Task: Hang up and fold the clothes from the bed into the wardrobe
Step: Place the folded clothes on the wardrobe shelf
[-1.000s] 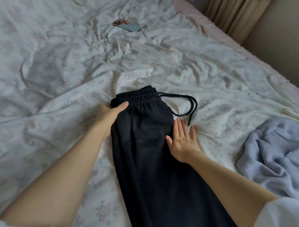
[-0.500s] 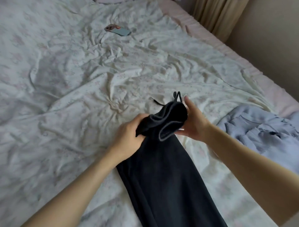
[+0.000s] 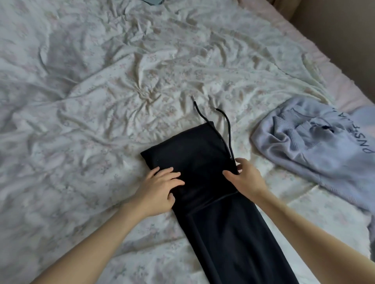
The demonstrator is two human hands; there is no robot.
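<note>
Black trousers [image 3: 203, 154] lie lengthwise on the bed, their legs running toward me. The waist end is folded back over the legs, forming a doubled flap. Two drawstring ends [image 3: 227, 125] trail out past the fold onto the sheet. My left hand [image 3: 160, 186] lies on the flap's left side, fingers spread on top and thumb tucked at its edge. On the flap's right edge my right hand [image 3: 245, 178] pinches the cloth, thumb on top, close to where the drawstring comes out.
A crumpled pale blue sweater [image 3: 316, 146] with dark lettering lies on the bed to the right. The wrinkled floral sheet [image 3: 101, 101] spreads to the left and beyond. A bluish object [image 3: 152, 1] peeks in at the top edge. The bed's right edge meets a wall [image 3: 345, 40].
Both hands lifted the waistband off the sheet and brought it back over the legs. It now lies flat as a fold, and the drawstring has flipped out beyond it.
</note>
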